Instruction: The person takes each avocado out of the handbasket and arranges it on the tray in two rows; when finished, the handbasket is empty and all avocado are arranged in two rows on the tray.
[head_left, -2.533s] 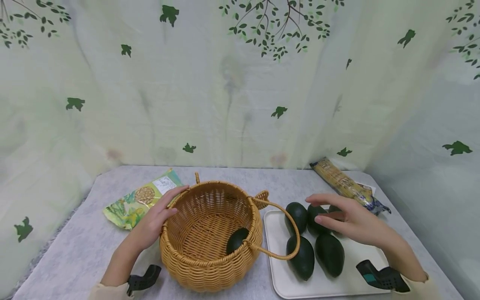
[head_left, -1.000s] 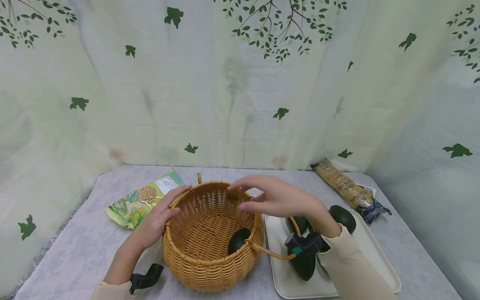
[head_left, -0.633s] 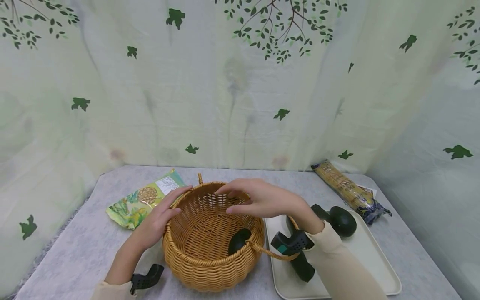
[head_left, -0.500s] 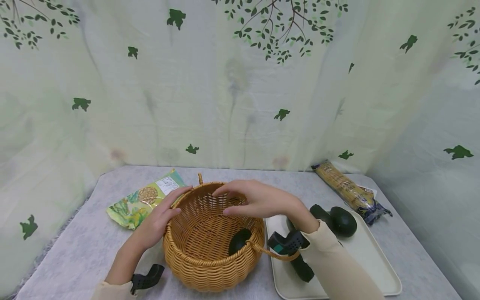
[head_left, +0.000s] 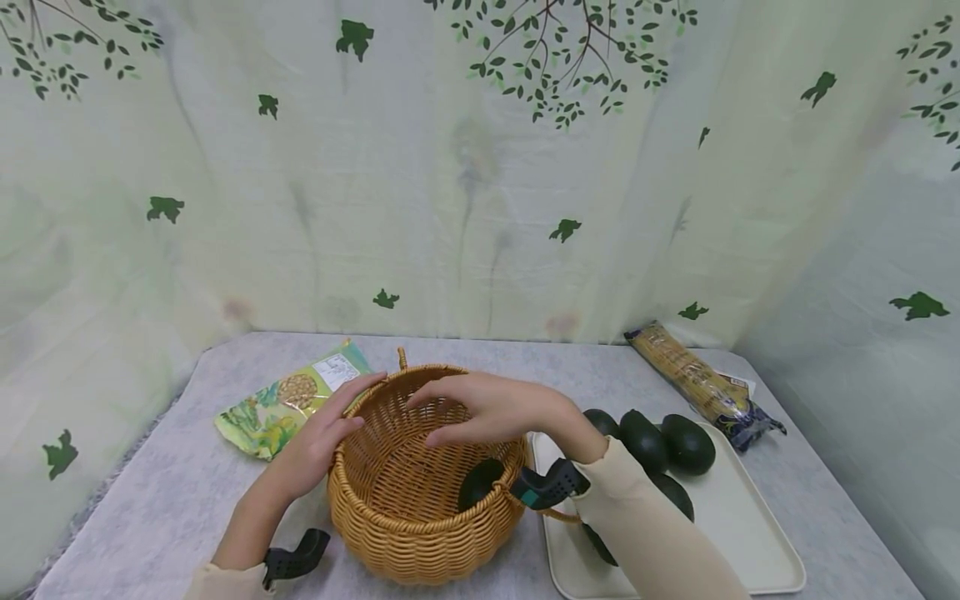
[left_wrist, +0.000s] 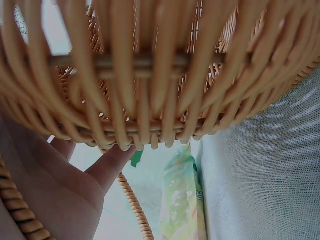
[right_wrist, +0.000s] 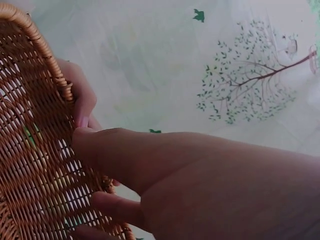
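Observation:
A round wicker basket [head_left: 420, 546] stands mid-table, with one dark green avocado [head_left: 481, 483] lying inside at its right. My left hand [head_left: 318, 442] holds the basket's left rim; in the right wrist view its thumb [right_wrist: 86, 102] hooks over the edge. My right hand [head_left: 487, 408] reaches over the basket's opening from the right, fingers loosely bent and thumb apart, nothing visible between them. In the right wrist view this hand [right_wrist: 150, 165] points toward the woven wall. Several more avocados [head_left: 687, 444] lie on a white tray [head_left: 750, 533], partly hidden by my right forearm.
A green and yellow bag [head_left: 288, 400] lies behind my left hand. At the back right lies a clear pack of noodle-like sticks [head_left: 693, 379] with a small label card [head_left: 735, 382]. The basket's handle [head_left: 562, 516] leans over the tray's left edge. A leaf-printed curtain surrounds the table.
From above the tray, my right hand has moved left over the basket's opening, carrying nothing visible. The left hand has kept its place on the rim.

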